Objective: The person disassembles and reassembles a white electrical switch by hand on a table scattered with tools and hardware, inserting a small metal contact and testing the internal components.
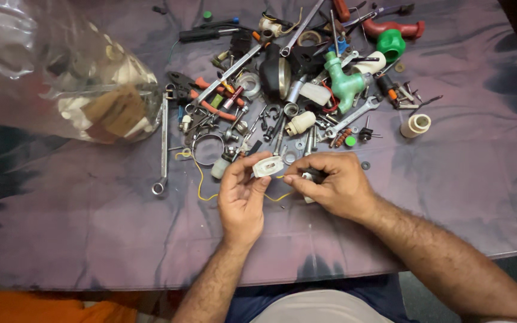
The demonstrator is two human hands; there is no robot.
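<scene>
small white plastic fitting (267,165) is pinched above the surface (91,239) by left hand (240,194) fingers; right hand (330,185) fingers are closed on its end and the yellow wire (200,179). judged light, rigid, smooth; best gripped by the body, not the thin wire.

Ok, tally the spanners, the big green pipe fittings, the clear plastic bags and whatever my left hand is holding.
Spanners: 4
Big green pipe fittings: 2
Clear plastic bags: 1
White plastic part in the left hand: 1
Total: 8
</scene>
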